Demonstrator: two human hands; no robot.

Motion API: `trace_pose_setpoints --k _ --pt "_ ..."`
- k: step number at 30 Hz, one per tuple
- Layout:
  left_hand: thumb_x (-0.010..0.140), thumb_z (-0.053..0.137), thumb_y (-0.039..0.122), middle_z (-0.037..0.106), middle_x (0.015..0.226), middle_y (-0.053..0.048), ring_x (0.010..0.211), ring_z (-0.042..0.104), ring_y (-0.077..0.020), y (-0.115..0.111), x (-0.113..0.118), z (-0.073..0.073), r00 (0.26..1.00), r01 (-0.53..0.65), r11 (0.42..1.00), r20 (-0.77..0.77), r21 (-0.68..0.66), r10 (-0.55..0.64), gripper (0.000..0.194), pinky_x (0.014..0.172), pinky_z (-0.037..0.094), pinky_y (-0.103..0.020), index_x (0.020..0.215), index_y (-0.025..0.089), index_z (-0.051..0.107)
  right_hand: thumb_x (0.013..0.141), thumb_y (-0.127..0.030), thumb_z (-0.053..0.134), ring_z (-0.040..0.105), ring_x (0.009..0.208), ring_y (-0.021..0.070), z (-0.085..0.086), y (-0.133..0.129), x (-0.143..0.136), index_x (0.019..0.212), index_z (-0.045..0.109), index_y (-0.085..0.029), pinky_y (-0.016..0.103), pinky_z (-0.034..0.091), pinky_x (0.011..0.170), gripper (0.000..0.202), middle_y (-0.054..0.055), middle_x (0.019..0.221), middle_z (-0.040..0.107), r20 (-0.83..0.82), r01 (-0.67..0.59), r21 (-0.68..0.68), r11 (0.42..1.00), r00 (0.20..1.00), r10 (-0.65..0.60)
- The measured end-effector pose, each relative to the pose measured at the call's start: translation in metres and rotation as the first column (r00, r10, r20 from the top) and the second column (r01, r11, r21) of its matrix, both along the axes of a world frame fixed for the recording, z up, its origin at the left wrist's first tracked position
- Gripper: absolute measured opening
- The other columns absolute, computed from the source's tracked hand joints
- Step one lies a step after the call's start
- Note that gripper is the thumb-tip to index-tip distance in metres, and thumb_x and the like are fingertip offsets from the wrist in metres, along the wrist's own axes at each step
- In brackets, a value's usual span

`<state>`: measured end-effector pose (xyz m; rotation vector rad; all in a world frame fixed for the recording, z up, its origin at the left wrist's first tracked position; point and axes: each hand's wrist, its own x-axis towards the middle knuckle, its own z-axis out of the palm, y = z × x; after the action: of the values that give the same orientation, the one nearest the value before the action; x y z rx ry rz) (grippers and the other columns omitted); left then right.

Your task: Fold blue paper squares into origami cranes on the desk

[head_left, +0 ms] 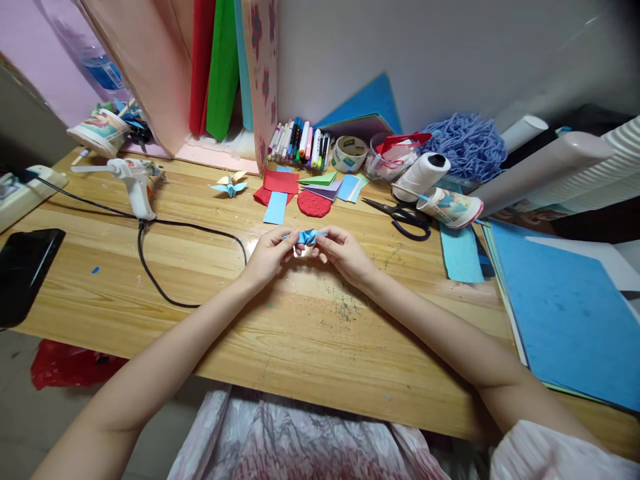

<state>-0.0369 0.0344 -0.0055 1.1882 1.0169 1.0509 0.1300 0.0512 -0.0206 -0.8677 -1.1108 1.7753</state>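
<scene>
Between my two hands, a little above the wooden table point(280, 333), is a small folded blue paper crane point(309, 237). My left hand point(274, 252) pinches its left end between thumb and fingers. The right end is pinched the same way by my right hand point(345, 252). Fingertips cover parts of the crane. Just beyond lie a light blue paper strip point(275, 208), red paper pieces point(281, 181) and a round red piece point(314, 204). Two small finished-looking cranes, one blue point(231, 188) and one yellow point(238, 177), sit to the upper left.
At the left are a white glue gun point(134, 187) with its black cord point(200, 227), and a black phone point(27, 277). Markers point(303, 143), a tape roll point(349, 154), black scissors point(403, 217) and a thread spool point(423, 175) line the back. Blue paper sheets point(565, 307) lie at right.
</scene>
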Motion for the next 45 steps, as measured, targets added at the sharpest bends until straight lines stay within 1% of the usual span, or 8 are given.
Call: trace_pose_setpoints --k 10,16,20,22,25,29,35,45 --pt "0.070 0.071 0.045 0.057 0.064 0.001 0.053 0.044 -0.0038 -0.006 0.007 0.004 0.886 0.220 0.950 0.452 -0.221 -0.100 0.033 0.053 0.037 -0.015 0.066 0.014 0.061 0.065 -0.040 0.077 0.054 0.059 0.0060 0.007 -0.010 -0.003 0.069 0.060 -0.020 0.018 0.041 0.056 0.027 -0.004 0.063 0.060 -0.231 -0.057 -0.071 0.996 0.972 0.040" --pt "0.083 0.055 0.043 0.053 0.061 0.001 0.053 0.044 -0.0082 -0.004 -0.001 0.008 0.995 0.073 0.997 -0.073 -0.012 -0.074 0.034 0.053 0.034 -0.021 0.065 0.015 0.058 0.078 -0.041 0.063 0.055 0.065 0.0119 0.006 -0.003 0.009 0.076 0.059 -0.020 0.025 0.042 0.060 0.022 0.000 0.071 0.059 0.227 -0.037 0.332 0.942 0.973 -0.042" --pt "0.090 0.042 0.041 0.051 0.058 0.002 0.059 0.048 -0.0116 -0.009 -0.001 0.012 0.879 0.098 0.974 -0.476 0.206 0.012 0.038 0.058 0.034 -0.024 0.064 0.016 0.055 0.086 -0.036 0.053 0.052 0.068 0.0143 0.008 -0.005 0.012 0.076 0.058 -0.020 0.028 0.039 0.065 0.020 0.002 0.074 0.057 0.481 -0.129 0.642 0.755 0.836 -0.266" --pt "0.090 0.040 0.039 0.055 0.062 0.001 0.063 0.050 -0.0127 -0.012 0.000 0.013 0.813 0.132 0.955 -0.581 0.266 0.050 0.037 0.062 0.034 -0.024 0.066 0.016 0.056 0.089 -0.035 0.047 0.049 0.065 0.0135 0.008 -0.006 0.011 0.069 0.055 -0.020 0.027 0.037 0.064 0.026 0.001 0.068 0.054 0.515 -0.149 0.661 0.736 0.803 -0.300" --pt "0.090 0.041 0.038 0.054 0.060 0.001 0.061 0.048 -0.0122 -0.013 0.002 0.013 0.838 0.130 0.959 -0.544 0.251 0.029 0.037 0.062 0.033 -0.024 0.063 0.016 0.054 0.089 -0.040 0.047 0.046 0.058 0.0114 0.007 -0.007 0.007 0.063 0.052 -0.019 0.025 0.034 0.058 0.034 -0.001 0.060 0.050 0.497 -0.097 0.580 0.809 0.829 -0.257" --pt "0.089 0.041 0.048 0.040 0.047 0.004 0.045 0.034 -0.0089 -0.010 0.004 0.010 0.976 0.139 0.989 -0.175 0.040 -0.130 0.042 0.050 0.027 -0.023 0.063 0.016 0.053 0.082 -0.052 0.055 0.036 0.044 0.0079 0.005 -0.006 0.001 0.064 0.051 -0.019 0.022 0.026 0.046 0.037 -0.005 0.051 0.044 0.280 0.045 0.276 0.960 0.952 -0.125" --pt "0.084 0.047 0.054 0.041 0.047 0.005 0.043 0.026 -0.0061 -0.013 0.009 0.003 0.955 0.280 0.957 0.122 -0.083 -0.269 0.041 0.047 0.019 -0.023 0.072 0.016 0.056 0.071 -0.056 0.063 0.032 0.044 0.0071 0.007 -0.016 -0.011 0.062 0.045 -0.020 0.020 0.029 0.047 0.042 -0.008 0.045 0.034 -0.089 0.031 -0.058 0.998 0.995 -0.036" --pt "0.080 0.053 0.053 0.052 0.056 0.002 0.047 0.041 -0.0073 -0.010 0.000 0.017 0.946 0.251 0.962 -0.182 -0.105 -0.267 0.041 0.045 0.029 -0.020 0.068 0.014 0.057 0.079 -0.054 0.057 0.036 0.044 0.0072 0.005 -0.010 0.003 0.063 0.048 -0.019 0.021 0.027 0.044 0.040 -0.005 0.052 0.046 0.174 0.068 0.175 0.982 0.980 -0.098"
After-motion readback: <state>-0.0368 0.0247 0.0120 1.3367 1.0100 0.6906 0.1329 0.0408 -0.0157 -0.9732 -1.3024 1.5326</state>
